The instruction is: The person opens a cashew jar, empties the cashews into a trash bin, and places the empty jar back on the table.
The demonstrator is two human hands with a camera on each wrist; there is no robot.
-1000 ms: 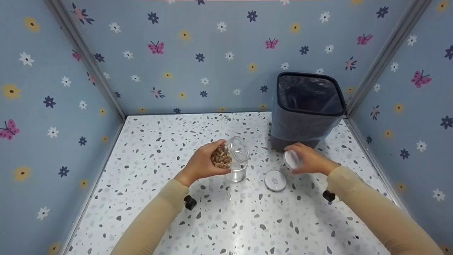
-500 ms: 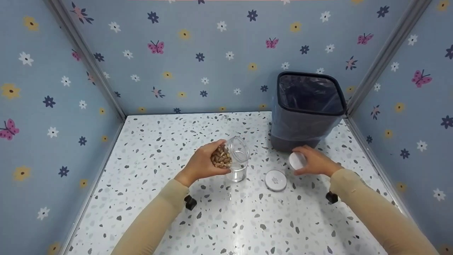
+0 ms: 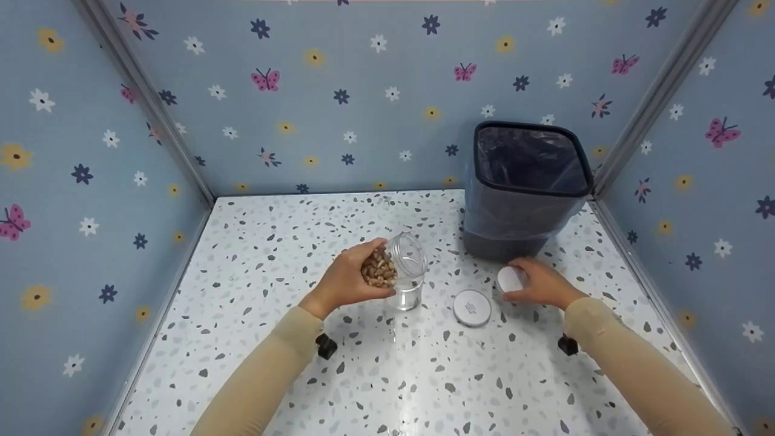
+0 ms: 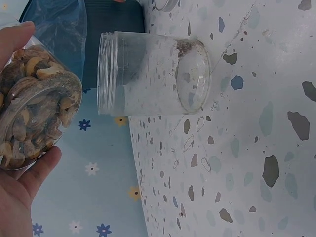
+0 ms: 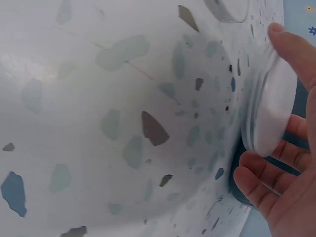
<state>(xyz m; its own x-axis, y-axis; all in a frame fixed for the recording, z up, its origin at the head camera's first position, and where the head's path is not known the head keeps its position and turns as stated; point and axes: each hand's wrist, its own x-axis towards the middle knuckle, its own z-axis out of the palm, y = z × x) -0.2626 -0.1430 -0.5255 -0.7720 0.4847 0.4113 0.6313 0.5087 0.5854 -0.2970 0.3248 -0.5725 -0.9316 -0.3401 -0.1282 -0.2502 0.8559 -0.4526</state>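
My left hand (image 3: pixel 345 280) grips a clear jar (image 4: pixel 42 108) of brown and pale nuts (image 3: pixel 379 270). That jar is tipped, its open mouth facing right over a second clear jar (image 4: pixel 153 74), which stands upright on the table with no lid and no nuts visible inside. On the right, my right hand (image 3: pixel 543 283) pinches a white round lid (image 5: pixel 274 106) by its edges, thumb on one side and fingers on the other. It is close over the table by the bin's base. Another white lid (image 3: pixel 472 308), with a faint mark in its middle, lies flat between the hands.
A dark bin (image 3: pixel 507 227) with a plastic liner stands at the back right, just behind my right hand. The speckled white table (image 3: pixel 290 236) is enclosed by flower-patterned blue walls (image 3: pixel 351 72) at the back and both sides.
My right hand has moved slightly right and nearer to me with its lid, which has turned from steeply tilted to flatter. The left hand and its jar have stayed put.
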